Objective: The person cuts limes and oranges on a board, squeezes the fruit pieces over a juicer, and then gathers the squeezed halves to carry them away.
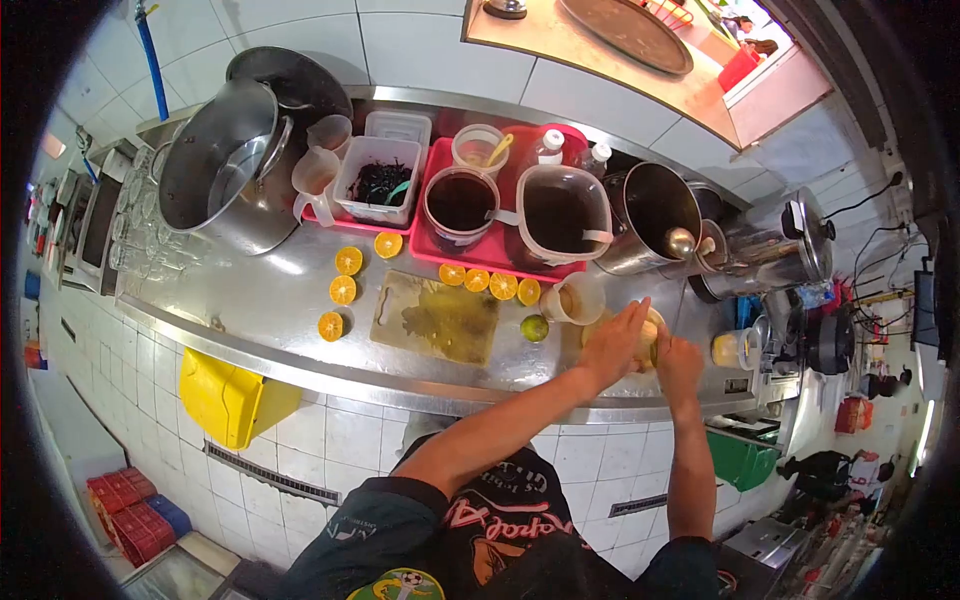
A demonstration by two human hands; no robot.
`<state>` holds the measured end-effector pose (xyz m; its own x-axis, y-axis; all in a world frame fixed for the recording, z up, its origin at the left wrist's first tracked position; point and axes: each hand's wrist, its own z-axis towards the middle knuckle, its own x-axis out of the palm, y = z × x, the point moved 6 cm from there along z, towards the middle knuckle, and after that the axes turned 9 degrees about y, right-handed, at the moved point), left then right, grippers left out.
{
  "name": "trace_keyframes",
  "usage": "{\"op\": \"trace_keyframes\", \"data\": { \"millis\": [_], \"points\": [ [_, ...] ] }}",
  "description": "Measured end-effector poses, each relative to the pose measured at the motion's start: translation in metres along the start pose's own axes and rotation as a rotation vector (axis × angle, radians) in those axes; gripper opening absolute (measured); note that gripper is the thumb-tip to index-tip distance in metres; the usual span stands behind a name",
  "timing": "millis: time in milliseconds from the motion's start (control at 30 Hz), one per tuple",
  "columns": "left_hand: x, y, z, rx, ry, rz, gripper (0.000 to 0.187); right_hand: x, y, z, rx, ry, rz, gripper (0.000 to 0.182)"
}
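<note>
Near the right end of the steel counter, my left hand (614, 343) lies with its fingers stretched out against a pale, round, bowl-like thing (652, 318). Close beside it, my right hand (680, 365) is closed at the right side of the same round thing; what its fingers grip is hidden. A clear plastic measuring jug (575, 299) stands just left of my hands. In front of that jug sits a green citrus fruit (534, 328). Several cut orange halves (503, 285) lie in a row behind a wet, yellowish cutting board (437, 318), and more orange halves (343, 290) lie left of it.
A red tray (428, 247) holds a tub of dark liquid (461, 205) and a large pitcher (563, 212). Big steel pots (225, 165) stand at the left, another pot (655, 215) behind my hands. A lidded plastic container (735, 348) is at the right.
</note>
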<state>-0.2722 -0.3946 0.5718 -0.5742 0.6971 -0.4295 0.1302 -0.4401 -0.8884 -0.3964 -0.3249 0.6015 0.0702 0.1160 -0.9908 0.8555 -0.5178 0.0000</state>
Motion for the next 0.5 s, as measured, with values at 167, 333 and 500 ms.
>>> {"op": "trace_keyframes", "data": {
  "millis": [167,333,500],
  "points": [
    [-0.006,-0.015,-0.023,0.224,-0.178,0.149,0.087,0.042,-0.071,-0.033,0.25,-0.118,0.556,0.061],
    [-0.011,0.045,-0.104,0.123,-0.173,0.141,0.064,0.13,-0.15,-0.069,0.479,-0.096,0.726,0.063],
    [-0.03,0.128,-0.11,-0.42,-0.129,0.47,0.053,0.181,-0.174,-0.076,0.595,-0.012,1.107,0.052]
  ]
}}
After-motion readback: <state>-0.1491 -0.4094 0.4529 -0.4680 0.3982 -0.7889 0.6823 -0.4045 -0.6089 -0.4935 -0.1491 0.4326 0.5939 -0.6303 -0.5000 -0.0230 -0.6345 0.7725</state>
